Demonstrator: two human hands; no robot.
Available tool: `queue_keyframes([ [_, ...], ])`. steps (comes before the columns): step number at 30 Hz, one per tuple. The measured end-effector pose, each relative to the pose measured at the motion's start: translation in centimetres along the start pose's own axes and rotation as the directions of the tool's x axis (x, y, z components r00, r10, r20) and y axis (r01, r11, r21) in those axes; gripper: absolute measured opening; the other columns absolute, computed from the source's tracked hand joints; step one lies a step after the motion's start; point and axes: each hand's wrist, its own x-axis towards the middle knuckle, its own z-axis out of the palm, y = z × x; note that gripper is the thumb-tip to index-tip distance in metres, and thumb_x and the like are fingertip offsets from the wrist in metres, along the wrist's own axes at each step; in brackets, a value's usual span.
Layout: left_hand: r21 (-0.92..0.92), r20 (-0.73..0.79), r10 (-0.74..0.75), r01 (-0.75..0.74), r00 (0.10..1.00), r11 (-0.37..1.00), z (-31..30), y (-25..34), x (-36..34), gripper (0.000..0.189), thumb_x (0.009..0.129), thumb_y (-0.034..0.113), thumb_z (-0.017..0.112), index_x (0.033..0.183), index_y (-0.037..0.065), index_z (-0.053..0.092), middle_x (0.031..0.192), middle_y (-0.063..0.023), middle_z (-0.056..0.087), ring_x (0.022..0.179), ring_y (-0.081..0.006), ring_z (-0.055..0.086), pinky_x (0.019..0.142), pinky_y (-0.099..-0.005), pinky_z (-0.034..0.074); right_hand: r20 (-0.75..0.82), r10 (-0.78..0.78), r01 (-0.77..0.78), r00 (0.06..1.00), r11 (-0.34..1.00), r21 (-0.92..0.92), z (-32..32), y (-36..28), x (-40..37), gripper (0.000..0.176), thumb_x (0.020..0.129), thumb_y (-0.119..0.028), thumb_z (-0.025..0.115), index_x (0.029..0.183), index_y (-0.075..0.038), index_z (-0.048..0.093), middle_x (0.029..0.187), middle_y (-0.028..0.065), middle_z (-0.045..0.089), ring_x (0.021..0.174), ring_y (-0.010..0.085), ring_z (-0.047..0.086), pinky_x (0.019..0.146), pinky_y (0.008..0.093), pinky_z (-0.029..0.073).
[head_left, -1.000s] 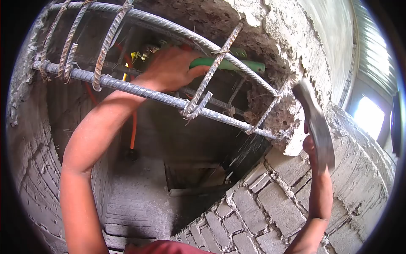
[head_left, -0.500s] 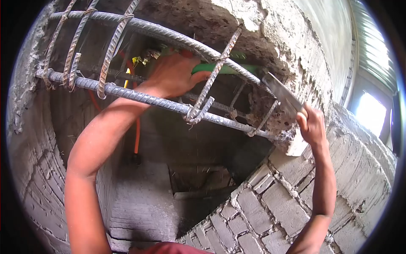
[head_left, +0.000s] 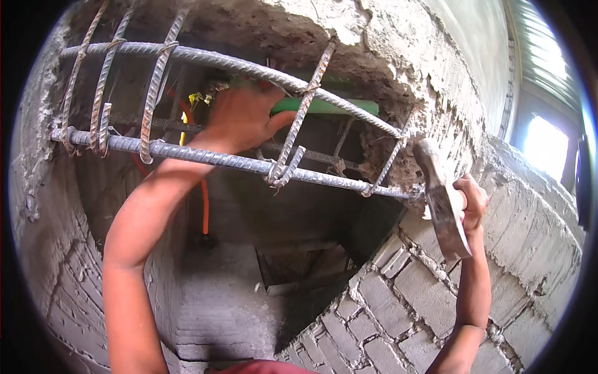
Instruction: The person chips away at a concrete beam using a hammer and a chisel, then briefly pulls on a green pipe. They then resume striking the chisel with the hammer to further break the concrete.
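Observation:
My left hand (head_left: 246,115) reaches behind the rebar cage and is closed around a green rod-like tool (head_left: 330,106), whose right end points at the broken concrete (head_left: 389,146). In my right hand (head_left: 471,199) is the handle of a hammer, gripped by closed fingers. The hammer's metal head (head_left: 439,202) hangs in front of the hand, beside the right end of the rebar. My left forearm passes behind the lower steel bar (head_left: 237,163). A tied stirrup (head_left: 305,103) crosses in front of the green tool.
A second long bar (head_left: 230,61) curves above, with several stirrups at left. Rough concrete (head_left: 398,47) overhangs at the top. An orange conduit (head_left: 205,209) hangs below my left forearm. A brick wall (head_left: 386,305) rises at lower right. A dark opening (head_left: 305,265) lies below.
The hammer has moved down and right, and its head has turned to hang steeply. The green tool remains in my left hand. The camera view has shifted slightly.

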Motion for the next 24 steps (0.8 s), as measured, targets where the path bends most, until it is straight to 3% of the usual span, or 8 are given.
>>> queue_keyframes([
  [1, 0.001, -0.005, 0.005, -0.005, 1.000, 1.000, -0.3, 0.0, 0.2, 0.060, 0.089, 0.064, 0.060, 0.087, 0.006, 0.073, 0.066, -0.0191, 0.065, 0.065, -0.0415, 0.066, 0.065, -0.0527, 0.051, 0.029, 0.027, -0.026, 0.999, 1.000, -0.003, -0.2, -0.1, -0.1, 0.076, 0.089, -0.077, 0.049, 0.080, -0.002, 0.057, 0.065, 0.0100, 0.051, 0.054, 0.0265, 0.055, 0.049, 0.0365, 0.041],
  [3, 0.025, 0.145, -0.046, 0.042, 0.988, 0.999, -0.9, 0.2, 0.6, 0.046, 0.090, 0.055, 0.063, 0.099, 0.010, 0.069, 0.086, -0.0160, 0.070, 0.083, -0.0380, 0.069, 0.071, -0.0521, 0.053, 0.023, 0.012, -0.012, 1.000, 1.000, -0.019, 0.2, -0.1, -0.2, 0.074, 0.089, -0.076, 0.051, 0.081, -0.003, 0.057, 0.065, 0.0102, 0.051, 0.054, 0.0272, 0.055, 0.049, 0.0377, 0.042],
  [8, 0.082, 0.205, -0.106, 0.091, 0.973, 0.992, -1.0, 0.0, 1.0, 0.048, 0.091, 0.057, 0.061, 0.095, 0.010, 0.071, 0.083, -0.0159, 0.071, 0.084, -0.0392, 0.069, 0.072, -0.0529, 0.053, 0.050, -0.068, 0.069, 0.996, 0.998, -0.016, 1.0, 1.1, 0.7, 0.073, 0.086, -0.076, 0.055, 0.082, -0.003, 0.058, 0.066, 0.0106, 0.050, 0.054, 0.0279, 0.056, 0.049, 0.0388, 0.042],
  [11, 0.038, 0.165, -0.065, 0.060, 0.984, 0.997, -0.8, -0.5, 1.1, 0.049, 0.091, 0.058, 0.061, 0.092, 0.009, 0.071, 0.083, -0.0169, 0.071, 0.084, -0.0399, 0.068, 0.073, -0.0536, 0.052, 0.117, -0.110, 0.120, 0.987, 0.989, -0.084, 1.4, 2.3, 2.8, 0.076, 0.088, -0.078, 0.049, 0.084, -0.002, 0.059, 0.068, 0.0116, 0.051, 0.058, 0.0280, 0.057, 0.050, 0.0392, 0.043],
  [15, 0.020, 0.143, -0.046, 0.043, 0.989, 0.999, -0.1, -0.9, 1.1, 0.050, 0.091, 0.059, 0.061, 0.091, 0.010, 0.072, 0.080, -0.0173, 0.070, 0.081, -0.0414, 0.067, 0.073, -0.0534, 0.052, 0.263, 0.125, -0.084, 0.957, 0.983, -0.162, 1.9, 3.2, 6.2, 0.074, 0.092, -0.073, 0.049, 0.088, 0.000, 0.059, 0.072, 0.0157, 0.056, 0.063, 0.0322, 0.061, 0.058, 0.0436, 0.048],
  [20, -0.052, 0.144, -0.052, 0.060, 0.988, 0.997, -0.1, -1.2, 1.3, 0.051, 0.092, 0.059, 0.060, 0.090, 0.009, 0.072, 0.081, -0.0178, 0.070, 0.082, -0.0418, 0.067, 0.074, -0.0536, 0.051, 0.125, -0.165, 0.165, 0.978, 0.986, 0.013, 1.5, 3.1, 4.7, 0.076, 0.089, -0.077, 0.048, 0.080, -0.002, 0.058, 0.067, 0.0114, 0.053, 0.057, 0.0275, 0.058, 0.053, 0.0394, 0.044],
  [23, -0.016, 0.109, -0.088, 0.090, 0.990, 0.996, 0.3, -1.0, 1.1, 0.053, 0.092, 0.060, 0.059, 0.088, 0.008, 0.072, 0.079, -0.0188, 0.070, 0.083, -0.0424, 0.067, 0.076, -0.0536, 0.051, 0.079, -0.215, 0.214, 0.973, 0.977, 0.023, 1.4, 3.6, 4.9, 0.077, 0.089, -0.078, 0.047, 0.081, -0.002, 0.059, 0.064, 0.0114, 0.052, 0.055, 0.0267, 0.057, 0.053, 0.0399, 0.044],
  [24, -0.018, 0.112, -0.087, 0.089, 0.990, 0.996, 0.4, -1.0, 1.2, 0.053, 0.092, 0.060, 0.059, 0.088, 0.008, 0.072, 0.079, -0.0188, 0.070, 0.083, -0.0424, 0.067, 0.076, -0.0536, 0.051, 0.139, -0.145, 0.148, 0.980, 0.989, -0.014, 1.2, 3.4, 5.5, 0.078, 0.088, -0.078, 0.048, 0.082, -0.001, 0.060, 0.066, 0.0125, 0.053, 0.057, 0.0277, 0.058, 0.054, 0.0401, 0.045],
])
